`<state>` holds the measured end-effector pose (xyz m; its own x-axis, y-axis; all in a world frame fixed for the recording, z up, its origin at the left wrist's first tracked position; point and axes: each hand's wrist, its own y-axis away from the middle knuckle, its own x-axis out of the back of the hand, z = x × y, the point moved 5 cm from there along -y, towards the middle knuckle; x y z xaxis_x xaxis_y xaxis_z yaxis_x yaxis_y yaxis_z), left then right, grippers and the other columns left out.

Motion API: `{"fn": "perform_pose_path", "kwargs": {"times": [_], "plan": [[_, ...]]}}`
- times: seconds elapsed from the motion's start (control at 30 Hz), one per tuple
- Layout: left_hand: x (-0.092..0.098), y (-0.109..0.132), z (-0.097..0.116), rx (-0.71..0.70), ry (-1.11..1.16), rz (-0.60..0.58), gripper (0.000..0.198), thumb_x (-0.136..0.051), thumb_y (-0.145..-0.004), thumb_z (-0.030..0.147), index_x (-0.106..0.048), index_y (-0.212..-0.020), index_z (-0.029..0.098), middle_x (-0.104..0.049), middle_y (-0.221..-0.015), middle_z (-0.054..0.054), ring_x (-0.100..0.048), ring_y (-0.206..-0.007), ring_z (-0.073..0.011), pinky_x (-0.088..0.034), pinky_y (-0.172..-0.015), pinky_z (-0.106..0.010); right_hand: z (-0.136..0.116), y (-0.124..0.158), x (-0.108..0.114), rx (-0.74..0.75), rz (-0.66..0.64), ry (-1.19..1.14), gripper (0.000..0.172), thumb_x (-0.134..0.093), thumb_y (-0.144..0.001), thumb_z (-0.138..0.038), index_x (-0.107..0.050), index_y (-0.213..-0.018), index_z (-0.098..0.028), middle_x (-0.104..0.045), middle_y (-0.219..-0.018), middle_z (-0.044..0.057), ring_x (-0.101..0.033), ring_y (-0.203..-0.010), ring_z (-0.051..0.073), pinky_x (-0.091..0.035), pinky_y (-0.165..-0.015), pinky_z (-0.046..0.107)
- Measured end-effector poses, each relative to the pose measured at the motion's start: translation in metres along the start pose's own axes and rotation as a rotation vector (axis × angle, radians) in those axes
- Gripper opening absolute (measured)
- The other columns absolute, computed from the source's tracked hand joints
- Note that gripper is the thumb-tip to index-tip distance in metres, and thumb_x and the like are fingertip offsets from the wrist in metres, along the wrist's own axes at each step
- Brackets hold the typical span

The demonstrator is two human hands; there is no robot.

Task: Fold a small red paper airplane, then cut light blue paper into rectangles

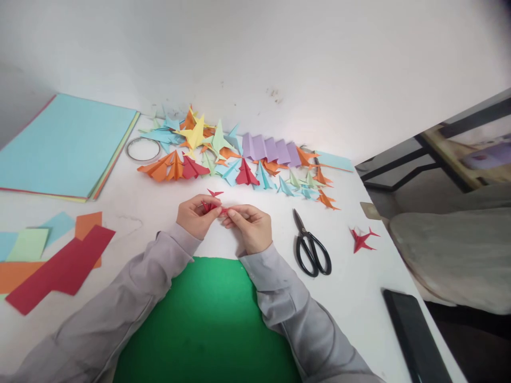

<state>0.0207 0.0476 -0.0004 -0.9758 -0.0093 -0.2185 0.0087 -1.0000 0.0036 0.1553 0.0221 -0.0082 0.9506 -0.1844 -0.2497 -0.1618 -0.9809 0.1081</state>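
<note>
My left hand (196, 215) and my right hand (251, 225) meet above the white table, just past a green mat. Both pinch a small folded red paper plane (215, 193), whose forked end sticks up above my left fingers. My fingertips hide most of its body. A similar red paper plane (362, 240) lies by itself near the table's right edge. To the right of my right hand rest black-handled scissors (310, 247), their tips pointing away from me. Behind my hands is a pile of folded paper planes, among them a yellow one (195, 134) and a red one (246, 174).
The green mat (211, 319) lies under my forearms. On the left are loose red paper strips (64, 266) and a stack of coloured sheets (72, 143). A tape roll (142, 149) and a pleated purple paper (270, 149) sit near the wall. A black phone (415, 335) lies front right.
</note>
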Motion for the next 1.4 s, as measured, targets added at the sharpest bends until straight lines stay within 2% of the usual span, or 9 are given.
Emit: {"fn": "perform_pose_path", "kwargs": {"times": [0.13, 0.3, 0.53, 0.67, 0.8, 0.93, 1.03, 1.27, 1.4], "plan": [[0.001, 0.001, 0.0, -0.026, -0.022, 0.008, 0.012, -0.072, -0.057, 0.016, -0.065, -0.066, 0.014, -0.066, -0.065, -0.002, -0.066, -0.063, -0.0156, -0.054, -0.061, -0.027, -0.002, 0.002, 0.0, 0.006, 0.012, 0.037, 0.017, -0.075, -0.062, -0.029, -0.067, -0.065, -0.014, -0.069, -0.058, 0.002, -0.062, -0.047, 0.012, -0.052, -0.049, 0.025], [0.0, 0.002, 0.006, -0.09, -0.096, 0.037, 0.007, -0.07, -0.057, 0.016, -0.065, -0.063, 0.014, -0.065, -0.064, -0.002, -0.061, -0.059, -0.0123, -0.05, -0.056, -0.024, 0.0, 0.003, -0.003, -0.021, -0.03, 0.088, 0.021, -0.074, -0.062, -0.033, -0.068, -0.069, -0.013, -0.069, -0.057, 0.003, -0.062, -0.047, 0.012, -0.052, -0.048, 0.025], [-0.001, 0.003, 0.004, -0.097, -0.175, 0.035, 0.007, -0.069, -0.057, 0.017, -0.067, -0.063, 0.016, -0.064, -0.07, -0.004, -0.055, -0.055, -0.0107, -0.048, -0.051, -0.024, 0.001, 0.003, -0.001, 0.023, 0.022, 0.164, 0.018, -0.071, -0.062, -0.032, -0.065, -0.065, -0.015, -0.067, -0.053, 0.002, -0.06, -0.045, 0.013, -0.052, -0.047, 0.026], [-0.002, 0.004, 0.006, -0.084, -0.197, 0.013, 0.007, -0.07, -0.057, 0.018, -0.067, -0.063, 0.016, -0.064, -0.071, -0.003, -0.055, -0.054, -0.01, -0.049, -0.052, -0.024, -0.002, 0.006, 0.003, 0.159, 0.107, 0.348, 0.013, -0.066, -0.067, -0.03, -0.067, -0.067, -0.017, -0.068, -0.057, 0.003, -0.06, -0.048, 0.014, -0.05, -0.048, 0.026], [-0.004, 0.006, 0.009, -0.093, -0.223, 0.004, 0.006, -0.069, -0.059, 0.019, -0.066, -0.063, 0.016, -0.063, -0.074, -0.004, -0.058, -0.06, -0.0123, -0.051, -0.056, -0.026, -0.011, 0.012, 0.002, 0.391, 0.172, 0.601, 0.01, -0.062, -0.071, -0.026, -0.07, -0.069, -0.02, -0.069, -0.062, 0.004, -0.06, -0.051, 0.015, -0.05, -0.051, 0.027], [-0.005, 0.008, 0.01, -0.123, -0.242, 0.007, 0.006, -0.068, -0.061, 0.019, -0.067, -0.065, 0.015, -0.063, -0.075, -0.005, -0.06, -0.066, -0.0142, -0.051, -0.059, -0.027, -0.021, 0.018, -0.006, 0.691, 0.154, 0.893, 0.016, -0.055, -0.077, -0.021, -0.07, -0.07, -0.019, -0.069, -0.062, 0.005, -0.061, -0.052, 0.016, -0.049, -0.053, 0.027], [-0.005, 0.009, 0.011, -0.151, -0.26, 0.026, 0.006, -0.068, -0.061, 0.018, -0.068, -0.067, 0.015, -0.064, -0.077, -0.006, -0.06, -0.069, -0.0146, -0.051, -0.062, -0.027, -0.022, 0.022, -0.011, 0.835, 0.13, 1.044, 0.021, -0.05, -0.081, -0.019, -0.07, -0.074, -0.018, -0.07, -0.064, 0.007, -0.063, -0.057, 0.017, -0.05, -0.056, 0.027], [-0.007, 0.01, 0.01, -0.177, -0.223, 0.008, 0.008, -0.068, -0.061, 0.017, -0.069, -0.069, 0.016, -0.064, -0.076, -0.005, -0.06, -0.069, -0.0138, -0.05, -0.059, -0.024, -0.017, 0.023, -0.013, 0.881, 0.109, 1.232, 0.023, -0.046, -0.084, -0.02, -0.069, -0.084, -0.018, -0.072, -0.078, 0.012, -0.064, -0.068, 0.02, -0.051, -0.065, 0.031], [-0.008, 0.01, 0.011, -0.163, -0.199, -0.003, 0.009, -0.069, -0.06, 0.016, -0.069, -0.069, 0.017, -0.065, -0.077, -0.005, -0.061, -0.068, -0.0136, -0.051, -0.058, -0.024, -0.014, 0.022, -0.013, 0.796, 0.068, 1.232, 0.024, -0.045, -0.084, -0.021, -0.068, -0.086, -0.017, -0.071, -0.08, 0.013, -0.064, -0.068, 0.02, -0.051, -0.066, 0.031]]}}
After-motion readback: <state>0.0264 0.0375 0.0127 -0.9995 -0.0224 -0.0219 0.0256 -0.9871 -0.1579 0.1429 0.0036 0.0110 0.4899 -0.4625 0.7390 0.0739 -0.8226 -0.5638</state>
